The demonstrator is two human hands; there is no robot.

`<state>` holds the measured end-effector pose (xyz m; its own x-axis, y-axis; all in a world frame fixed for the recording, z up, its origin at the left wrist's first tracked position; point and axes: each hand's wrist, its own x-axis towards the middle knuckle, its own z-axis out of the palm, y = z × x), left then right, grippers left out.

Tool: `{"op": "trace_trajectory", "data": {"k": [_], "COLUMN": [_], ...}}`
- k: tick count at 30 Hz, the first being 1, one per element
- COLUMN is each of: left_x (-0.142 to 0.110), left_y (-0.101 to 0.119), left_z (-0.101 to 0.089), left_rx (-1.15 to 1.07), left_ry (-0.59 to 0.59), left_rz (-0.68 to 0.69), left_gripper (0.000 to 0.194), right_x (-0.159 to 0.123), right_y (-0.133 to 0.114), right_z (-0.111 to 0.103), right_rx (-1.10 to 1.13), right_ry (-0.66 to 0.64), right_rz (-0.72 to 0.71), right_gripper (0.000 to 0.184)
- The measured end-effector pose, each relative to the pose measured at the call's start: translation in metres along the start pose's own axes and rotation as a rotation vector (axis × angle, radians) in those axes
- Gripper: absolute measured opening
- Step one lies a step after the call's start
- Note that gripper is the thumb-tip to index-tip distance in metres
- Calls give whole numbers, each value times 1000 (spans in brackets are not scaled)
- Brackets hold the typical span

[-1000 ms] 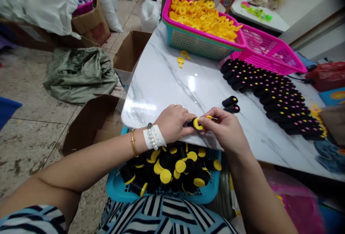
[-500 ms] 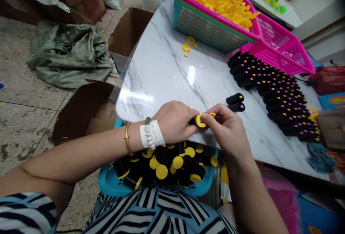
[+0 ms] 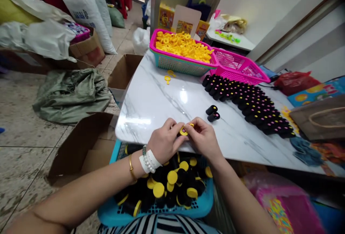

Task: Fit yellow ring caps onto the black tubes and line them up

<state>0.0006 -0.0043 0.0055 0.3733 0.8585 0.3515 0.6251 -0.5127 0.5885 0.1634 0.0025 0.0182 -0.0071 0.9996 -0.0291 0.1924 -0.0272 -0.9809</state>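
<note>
**Yellow ring (image 3: pixel 184 131) held in a two-handed pinch**

The left hand (image 3: pixel 164 141) and right hand (image 3: pixel 203 138) are both clenched on the yellow ring, their fingers meeting around it just over the near edge of the marble table (image 3: pixel 151 111). Below them, a blue basket (image 3: pixel 188 214) holds a heap of yellow-capped black tubes (image 3: pixel 159 190). Two loose black tubes (image 3: pixel 212 113) lie near the right hand, just beside rows of pink-tipped black tubes (image 3: pixel 249 102). Farther along the table sits a pink-rimmed basket (image 3: pixel 172 63) heaped with yellow rings (image 3: pixel 183 46).
</note>
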Motion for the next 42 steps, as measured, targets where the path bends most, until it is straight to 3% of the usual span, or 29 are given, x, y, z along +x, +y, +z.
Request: {"op": "trace_trajectory", "data": {"k": [6,11,14,19,22,26,28,30,32,34,36,38,40,42], "left_x": [-2,7,19,31,14,-30,-49,-53,-37,3,59,116,161,187], "left_y": [-1,0,2,0,1,3,2,0,-5,-17,-37,-67,-101,-129], "left_z": [2,-6,-14,-11,-8,-10,-13,-22,-35,-49,-58,-56,-42,-26], "left_rx": [-33,-69,-40,70,99,194,243,209,111,38,85,163,250,292], "left_ry": [16,-23,-46,-108,-182,-300,-344,-383,-360,-263,-185,-94,-33,44], "left_rz": [6,-23,-19,-52,-18,60,106,149,147,95,49,22,-70,-123], "left_gripper": [28,16,13,18,26,29,32,50,74,82,50,36,25,21], "right_x": [-8,16,28,21,-10,-58,-71,-74,-72,-66,-61,-57,-54,-53], "right_y": [0,-12,-26,-25,-16,7,23,31,30,21,10,4,6,14], "right_z": [-19,-26,-22,-19,-15,0,8,10,5,-5,-16,-27,-35,-40], "right_rx": [141,85,-24,-158,-210,-308,-329,-315,-301,-314,-329,-336,-335,-304], "right_ry": [-81,-328,-411,-343,-331,-246,-284,-315,-298,-240,-159,-57,30,104], "right_rz": [99,243,185,11,-93,-241,-245,-217,-211,-219,-223,-222,-195,-120], "right_gripper": [36,32,32,22,27,35,46,58,56,33,13,14,14,14]}}
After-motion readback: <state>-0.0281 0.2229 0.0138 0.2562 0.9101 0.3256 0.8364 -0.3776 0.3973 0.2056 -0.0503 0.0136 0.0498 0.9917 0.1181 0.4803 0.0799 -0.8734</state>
